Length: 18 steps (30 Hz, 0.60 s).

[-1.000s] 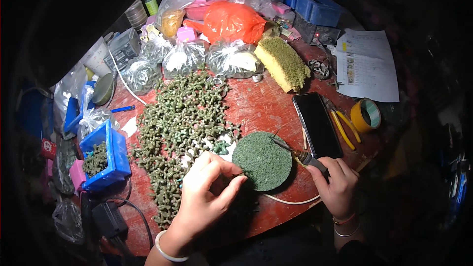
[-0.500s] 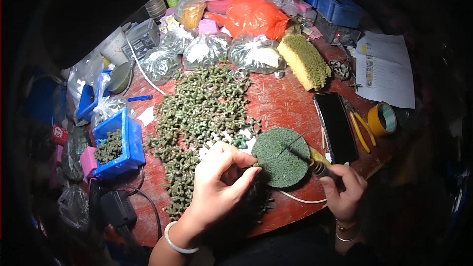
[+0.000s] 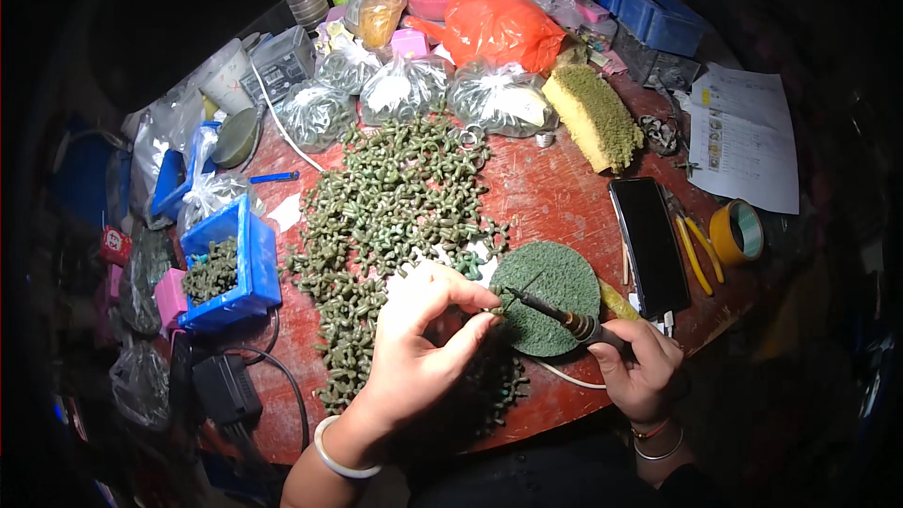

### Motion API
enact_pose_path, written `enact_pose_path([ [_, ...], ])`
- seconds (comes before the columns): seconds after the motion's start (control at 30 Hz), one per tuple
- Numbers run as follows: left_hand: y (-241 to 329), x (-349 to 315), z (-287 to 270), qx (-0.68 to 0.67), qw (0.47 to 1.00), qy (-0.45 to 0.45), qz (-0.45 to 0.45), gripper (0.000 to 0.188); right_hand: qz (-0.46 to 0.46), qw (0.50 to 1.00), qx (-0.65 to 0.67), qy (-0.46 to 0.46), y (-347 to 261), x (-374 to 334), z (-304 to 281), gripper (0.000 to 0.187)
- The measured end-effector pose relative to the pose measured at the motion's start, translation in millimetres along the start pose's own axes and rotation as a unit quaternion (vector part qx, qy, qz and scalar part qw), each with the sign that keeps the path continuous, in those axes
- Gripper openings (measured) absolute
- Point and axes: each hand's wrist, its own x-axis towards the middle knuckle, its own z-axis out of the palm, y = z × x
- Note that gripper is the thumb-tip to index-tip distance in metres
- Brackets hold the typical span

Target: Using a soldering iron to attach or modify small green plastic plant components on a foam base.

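My left hand (image 3: pixel 414 357) is closed in a pinch on a small olive-green piece (image 3: pixel 497 311), mostly hidden by the fingertips. My right hand (image 3: pixel 641 369) grips the dark handle of a pen-shaped tool like a soldering iron (image 3: pixel 578 325). Its thin tip points left, close to the pinched piece; whether they touch I cannot tell. Under the tool lies a round, rough green disc (image 3: pixel 564 268). To the left spreads a big heap of small, knobbly olive-green pieces (image 3: pixel 395 183), some over white paper.
Right of the disc lie a black phone (image 3: pixel 649 245), yellow-handled pliers (image 3: pixel 696 254) and a yellow tape roll (image 3: pixel 736 231). A yellow sponge block (image 3: pixel 593 118) and tied clear bags (image 3: pixel 404 89) stand behind. At left sit a blue bin (image 3: pixel 254 263) and a black adapter (image 3: pixel 226 390).
My right hand has brought the tool leftward, its tip now near the pinched piece. My left hand keeps its pinch. The whole view has shifted slightly.
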Motion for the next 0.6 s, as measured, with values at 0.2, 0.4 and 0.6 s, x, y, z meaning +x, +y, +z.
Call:
enact_pose_path([
  [0.2,-6.8,2.1,3.8,-0.029,0.998,0.045,0.039,0.014,0.01,1.0,-0.005,-0.012,-2.4,1.3,-1.4,0.021],
  [0.4,-8.5,2.6,4.2,-0.03,0.998,0.039,0.04,0.015,0.004,1.0,-0.002,-0.009,-0.6,0.6,0.4,0.021],
  [0.6,-6.7,1.9,4.7,-0.047,0.998,0.035,0.03,0.016,0.006,1.0,-0.014,-0.005,-1.3,-1.3,0.1,0.024],
])
